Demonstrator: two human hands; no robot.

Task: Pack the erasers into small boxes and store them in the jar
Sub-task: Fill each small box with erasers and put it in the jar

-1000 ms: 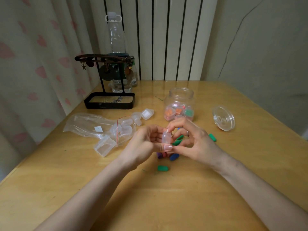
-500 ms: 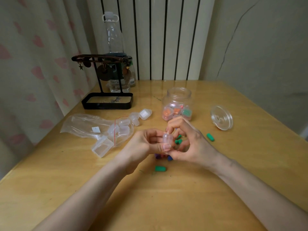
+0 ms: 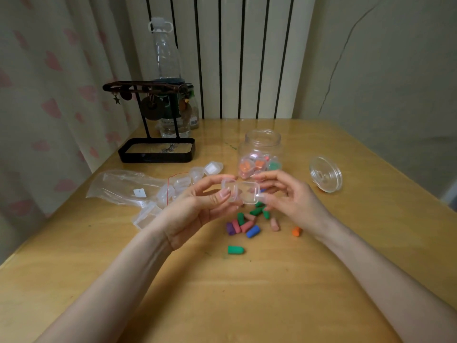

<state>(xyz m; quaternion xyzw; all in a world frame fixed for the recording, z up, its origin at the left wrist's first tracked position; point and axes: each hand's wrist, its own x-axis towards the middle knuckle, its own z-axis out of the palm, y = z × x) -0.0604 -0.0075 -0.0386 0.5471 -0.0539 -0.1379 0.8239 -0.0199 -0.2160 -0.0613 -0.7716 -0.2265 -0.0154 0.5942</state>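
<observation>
I see the jar (image 3: 262, 147) behind the loose erasers (image 3: 243, 225), its lid (image 3: 326, 174) to the right, the bag (image 3: 118, 184) of small boxes (image 3: 181, 182) to the left, the jewellery stand (image 3: 155, 150) behind that.

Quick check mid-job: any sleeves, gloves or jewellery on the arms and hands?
No sleeves, gloves or watch: both arms are bare to the frame edge. The left hand and right hand have long fingernails with pale pinkish polish. No ring can be made out in this view.
</observation>
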